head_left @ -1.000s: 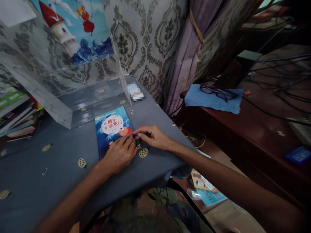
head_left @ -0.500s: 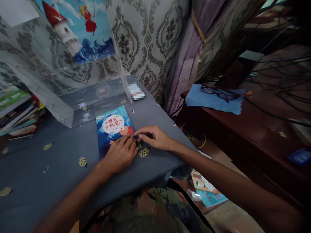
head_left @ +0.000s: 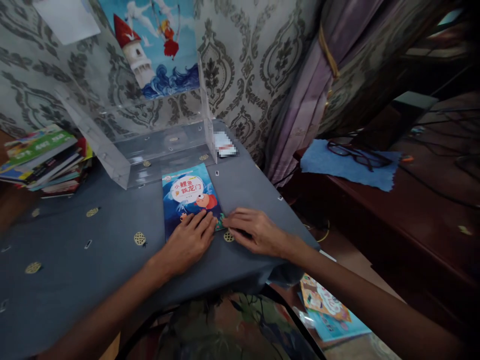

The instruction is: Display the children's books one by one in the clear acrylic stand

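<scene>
A blue picture book [head_left: 187,190] with a red fish and a white title bubble on its cover lies closed on the grey patterned tablecloth [head_left: 112,270]. My left hand [head_left: 191,237] rests flat over its lower part, fingers stretched out, hiding some of the bottom edge. At the lower right corner is my right hand [head_left: 257,231]. Its fingertips are beside the cover's right edge, with a gap between fingers and thumb; nothing shows in its grasp. Whether the fingertips touch the book is hard to tell.
A clear acrylic stand [head_left: 125,172] stands behind the book, near a blurred-out white item [head_left: 225,145]. Stacked books [head_left: 56,155] are at left. To the right, glasses [head_left: 356,154] lie on a blue cloth [head_left: 318,162]. More books [head_left: 333,312] lie below the table's edge.
My right hand has drawn back slightly from the book's corner, its fingers straighter, so more of the corner shows. My left hand stays on the cover. The whole view has shifted.
</scene>
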Demonstrator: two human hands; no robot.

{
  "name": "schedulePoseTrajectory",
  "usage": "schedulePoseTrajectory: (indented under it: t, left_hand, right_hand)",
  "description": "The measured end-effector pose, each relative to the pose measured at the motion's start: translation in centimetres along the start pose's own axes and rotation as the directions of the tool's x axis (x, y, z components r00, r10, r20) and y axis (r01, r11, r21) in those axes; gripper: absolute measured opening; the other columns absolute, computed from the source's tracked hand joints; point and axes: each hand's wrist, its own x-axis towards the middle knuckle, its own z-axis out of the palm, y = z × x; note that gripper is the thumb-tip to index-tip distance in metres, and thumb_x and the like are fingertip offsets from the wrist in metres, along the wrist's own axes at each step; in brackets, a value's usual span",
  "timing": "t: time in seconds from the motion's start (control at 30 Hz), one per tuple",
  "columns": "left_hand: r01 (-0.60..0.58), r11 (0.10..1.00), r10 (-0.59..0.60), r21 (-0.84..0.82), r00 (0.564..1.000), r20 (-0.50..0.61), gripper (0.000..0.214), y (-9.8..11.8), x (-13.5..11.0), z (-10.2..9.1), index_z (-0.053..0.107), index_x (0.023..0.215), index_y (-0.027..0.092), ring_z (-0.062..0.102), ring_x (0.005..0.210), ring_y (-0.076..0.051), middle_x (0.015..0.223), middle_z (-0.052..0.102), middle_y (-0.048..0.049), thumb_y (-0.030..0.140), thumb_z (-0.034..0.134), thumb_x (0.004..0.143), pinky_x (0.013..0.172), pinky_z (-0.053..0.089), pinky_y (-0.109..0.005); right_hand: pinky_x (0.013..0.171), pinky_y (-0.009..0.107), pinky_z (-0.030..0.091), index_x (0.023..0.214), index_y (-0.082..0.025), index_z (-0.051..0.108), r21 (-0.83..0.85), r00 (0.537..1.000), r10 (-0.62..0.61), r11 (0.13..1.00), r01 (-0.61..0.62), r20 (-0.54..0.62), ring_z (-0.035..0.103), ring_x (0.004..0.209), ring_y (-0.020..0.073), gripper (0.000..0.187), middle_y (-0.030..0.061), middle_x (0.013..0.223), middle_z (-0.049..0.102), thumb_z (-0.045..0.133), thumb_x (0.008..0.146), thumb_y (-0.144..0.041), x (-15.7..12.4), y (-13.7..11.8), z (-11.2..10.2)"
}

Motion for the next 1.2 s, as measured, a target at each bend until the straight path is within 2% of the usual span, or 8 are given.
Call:
schedulePoseTrajectory:
  t: [0.13, 0.23, 0.47, 0.63, 0.87, 1.07, 1.2]
  left_hand:
    - [-0.01, 1.0, 0.009, -0.029, 1.0, -0.019, 0.038, -0.4, -2.0, -0.7, 0.057, 0.134, 0.011, 0.061, 0.124, -0.025, 0.132, 0.066, -0.0142, 0.022, 0.039, 0.103, 0.104, 0.05, -0.044]
    - [-0.002, 0.999, 0.001, -0.036, 0.999, -0.033, 0.035, -0.9, -3.5, -1.0, 0.06, 0.13, 0.011, 0.062, 0.123, -0.025, 0.129, 0.068, -0.0129, 0.022, 0.04, 0.103, 0.102, 0.053, -0.042]
    - [0.096, 0.993, -0.102, -0.067, 0.989, -0.108, 0.031, -1.9, -6.7, -1.1, 0.062, 0.127, 0.013, 0.064, 0.12, -0.023, 0.127, 0.069, -0.0122, 0.022, 0.047, 0.101, 0.099, 0.055, -0.041]
    - [0.169, 0.982, -0.178, -0.086, 0.978, -0.111, 0.032, -1.5, -8.2, -1.6, 0.062, 0.128, 0.015, 0.064, 0.119, -0.025, 0.126, 0.07, -0.0116, 0.022, 0.047, 0.101, 0.094, 0.057, -0.041]
    - [0.322, 0.944, -0.328, -0.064, 0.937, -0.124, 0.029, 0.3, -9.4, -2.1, 0.065, 0.122, 0.014, 0.066, 0.11, -0.024, 0.118, 0.072, -0.0121, 0.019, 0.047, 0.1, 0.09, 0.058, -0.038]
    - [0.342, 0.934, -0.356, -0.105, 0.918, -0.174, 0.029, 1.1, -9.9, -2.0, 0.064, 0.121, 0.014, 0.066, 0.113, -0.023, 0.12, 0.071, -0.012, 0.016, 0.045, 0.099, 0.093, 0.057, -0.037]
    - [0.351, 0.928, -0.37, -0.128, 0.911, -0.183, 0.03, 1.2, -10.1, -1.8, 0.063, 0.122, 0.013, 0.066, 0.112, -0.024, 0.121, 0.071, -0.0119, 0.014, 0.044, 0.098, 0.093, 0.057, -0.038]
  right_hand:
    - [0.089, 0.041, 0.056, 0.114, -0.018, 0.067, -0.126, 0.998, -0.036, 0.991, 0.042, 0.043, 0.065, 0.104, 0.023, 0.027, 0.0107, 0.113, 0.073, 0.045, 0.1, -0.021, -1.0, -0.4, 0.1]
    - [0.091, 0.043, 0.056, 0.118, -0.018, 0.066, -0.179, 0.998, -0.017, 0.983, 0.028, 0.06, 0.065, 0.11, 0.0237, 0.028, 0.0104, 0.119, 0.071, 0.044, 0.101, -0.021, -1.4, -0.5, 0.3]
    - [0.09, 0.044, 0.057, 0.116, -0.02, 0.067, -0.239, 0.998, -0.008, 0.971, 0.022, 0.06, 0.065, 0.112, 0.0238, 0.027, 0.0093, 0.118, 0.072, 0.046, 0.1, -0.021, -1.3, -0.7, 1.0]
    - [0.091, 0.044, 0.055, 0.114, -0.014, 0.068, -0.312, 0.998, -0.07, 0.948, 0.069, 0.008, 0.064, 0.113, 0.0262, 0.026, 0.0126, 0.112, 0.074, 0.047, 0.099, -0.017, -1.0, -2.0, 1.2]
    - [0.1, 0.046, 0.052, 0.115, -0.015, 0.069, -0.261, 0.989, -0.12, 0.955, 0.137, 0.082, 0.061, 0.12, 0.0264, 0.025, 0.0128, 0.123, 0.071, 0.051, 0.097, -0.017, 0.5, -4.3, 3.3]
    - [0.114, 0.046, 0.044, 0.123, -0.014, 0.064, -0.184, 0.959, -0.158, 0.962, 0.204, 0.235, 0.05, 0.136, 0.0252, 0.028, 0.0169, 0.144, 0.056, 0.053, 0.097, -0.017, 3.5, -7.5, 6.1]
    - [0.118, 0.045, 0.04, 0.12, -0.011, 0.062, -0.164, 0.949, -0.131, 0.969, 0.184, 0.288, 0.042, 0.143, 0.0261, 0.026, 0.0209, 0.149, 0.05, 0.054, 0.097, -0.02, 4.3, -8.4, 6.9]
